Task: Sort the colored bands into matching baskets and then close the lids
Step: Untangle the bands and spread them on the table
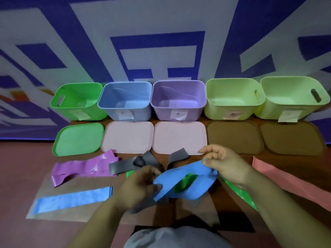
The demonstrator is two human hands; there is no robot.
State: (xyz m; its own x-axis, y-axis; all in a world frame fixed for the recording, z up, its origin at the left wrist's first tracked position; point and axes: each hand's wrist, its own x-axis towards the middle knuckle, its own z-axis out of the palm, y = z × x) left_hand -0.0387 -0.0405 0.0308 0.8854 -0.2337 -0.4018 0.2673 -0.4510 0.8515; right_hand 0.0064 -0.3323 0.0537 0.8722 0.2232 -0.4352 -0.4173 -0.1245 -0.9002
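head view: left hand (138, 187) fingers curled round lower end of blue band (179, 171), right hand (227, 165) pinches its upper end, lower centre of frame. blue basket (125, 108) open, upper left of centre. risk: grey bands (123, 166) beneath could snag and lift along.

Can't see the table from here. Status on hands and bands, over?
Left hand, right hand: both grip one blue band, lifted. Blue basket open, lid off. Grey bands, green band beneath; path clear.
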